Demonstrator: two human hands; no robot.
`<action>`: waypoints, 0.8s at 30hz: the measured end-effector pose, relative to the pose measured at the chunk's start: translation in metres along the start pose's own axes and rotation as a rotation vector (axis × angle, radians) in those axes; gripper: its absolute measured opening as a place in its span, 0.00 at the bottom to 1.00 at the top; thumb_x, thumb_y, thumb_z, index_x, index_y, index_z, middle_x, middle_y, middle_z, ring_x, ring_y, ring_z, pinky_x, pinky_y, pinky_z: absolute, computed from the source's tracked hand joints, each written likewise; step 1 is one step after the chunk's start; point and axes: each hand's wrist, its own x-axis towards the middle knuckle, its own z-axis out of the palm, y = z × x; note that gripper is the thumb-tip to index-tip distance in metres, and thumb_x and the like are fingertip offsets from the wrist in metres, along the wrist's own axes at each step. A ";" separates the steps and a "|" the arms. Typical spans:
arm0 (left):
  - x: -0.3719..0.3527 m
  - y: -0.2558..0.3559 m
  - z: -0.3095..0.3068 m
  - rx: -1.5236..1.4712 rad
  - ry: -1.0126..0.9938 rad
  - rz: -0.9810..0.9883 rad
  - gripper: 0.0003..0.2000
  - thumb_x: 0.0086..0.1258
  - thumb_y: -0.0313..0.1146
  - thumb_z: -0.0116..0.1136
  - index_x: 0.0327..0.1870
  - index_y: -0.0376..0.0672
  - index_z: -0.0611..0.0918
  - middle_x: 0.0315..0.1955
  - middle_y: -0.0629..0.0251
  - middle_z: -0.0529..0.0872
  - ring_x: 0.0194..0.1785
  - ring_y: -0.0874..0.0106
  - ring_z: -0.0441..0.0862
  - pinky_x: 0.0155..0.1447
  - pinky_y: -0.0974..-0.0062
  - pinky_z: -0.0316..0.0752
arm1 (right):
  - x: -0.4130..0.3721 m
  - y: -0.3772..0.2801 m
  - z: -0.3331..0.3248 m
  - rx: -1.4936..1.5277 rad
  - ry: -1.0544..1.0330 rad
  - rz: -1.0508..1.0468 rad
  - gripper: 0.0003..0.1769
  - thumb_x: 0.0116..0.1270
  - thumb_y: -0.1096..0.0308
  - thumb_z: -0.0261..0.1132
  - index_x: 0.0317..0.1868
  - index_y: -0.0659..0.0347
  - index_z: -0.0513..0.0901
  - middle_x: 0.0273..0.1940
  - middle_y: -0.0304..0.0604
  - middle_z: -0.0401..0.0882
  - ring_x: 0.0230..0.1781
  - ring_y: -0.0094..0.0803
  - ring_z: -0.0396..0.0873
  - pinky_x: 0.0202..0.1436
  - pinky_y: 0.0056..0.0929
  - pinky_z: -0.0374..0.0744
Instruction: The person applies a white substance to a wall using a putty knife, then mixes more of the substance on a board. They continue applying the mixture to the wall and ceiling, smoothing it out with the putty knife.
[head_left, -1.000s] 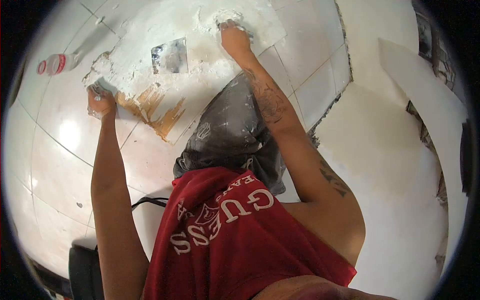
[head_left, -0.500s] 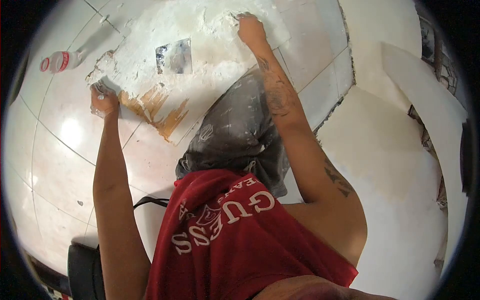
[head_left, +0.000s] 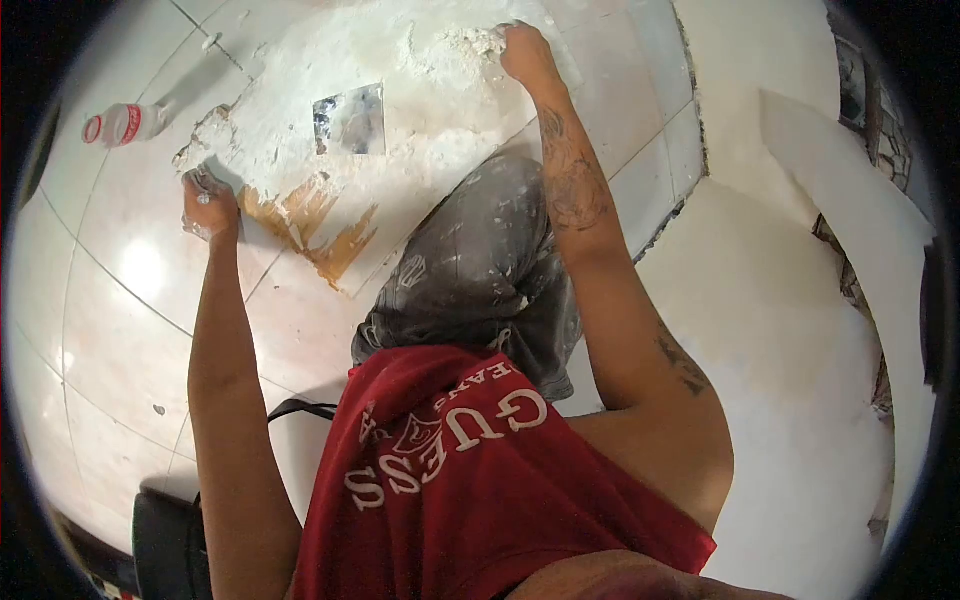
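Note:
White plaster-like paste and crumbs cover a pale flat sheet (head_left: pixel 440 110) lying on the tiled floor. Beyond my knee, my right hand (head_left: pixel 527 57) is closed at the far right of it, against a crumbly white heap (head_left: pixel 455 50). Its fingertips are hidden, so I cannot make out what it grips. On the left, my left hand (head_left: pixel 208 205) is a fist smeared with white, beside the sheet's ragged corner (head_left: pixel 210 135). Whatever it may hold is hidden. Between the hands sits a square, shiny, mottled patch (head_left: pixel 349 120). A brown torn-looking area (head_left: pixel 315 225) shows at the near edge.
A clear plastic bottle (head_left: pixel 128 124) with a red label lies on the tiles (head_left: pixel 130 340) at the left. My dusty grey trousers (head_left: pixel 460 260) are close to the sheet. A black object (head_left: pixel 168 545) stands at lower left. Pale wall-like surfaces (head_left: pixel 780 350) rise on the right.
My right hand has shifted a little to the right, and more crumbly white material shows to its left. My left hand has stayed almost in place.

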 end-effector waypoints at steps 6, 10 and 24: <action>0.003 -0.038 0.024 0.038 0.015 0.032 0.12 0.64 0.34 0.46 0.38 0.33 0.76 0.31 0.45 0.80 0.35 0.47 0.76 0.39 0.59 0.71 | -0.002 -0.023 0.033 -0.080 -0.088 -0.057 0.15 0.46 0.78 0.55 0.37 0.67 0.81 0.39 0.58 0.77 0.41 0.50 0.76 0.45 0.40 0.76; -0.002 -0.019 0.012 0.034 0.023 0.032 0.13 0.64 0.34 0.46 0.39 0.32 0.76 0.31 0.44 0.80 0.36 0.47 0.76 0.40 0.60 0.71 | -0.026 -0.041 0.022 -0.052 -0.065 -0.104 0.14 0.48 0.76 0.57 0.38 0.65 0.81 0.40 0.52 0.79 0.41 0.47 0.77 0.45 0.39 0.77; 0.000 -0.043 0.027 -0.075 0.101 0.079 0.11 0.64 0.34 0.46 0.39 0.35 0.77 0.32 0.44 0.80 0.35 0.48 0.77 0.41 0.60 0.71 | 0.017 0.011 0.008 0.087 -0.070 0.019 0.19 0.49 0.78 0.54 0.42 0.57 0.82 0.40 0.53 0.79 0.42 0.49 0.77 0.48 0.37 0.74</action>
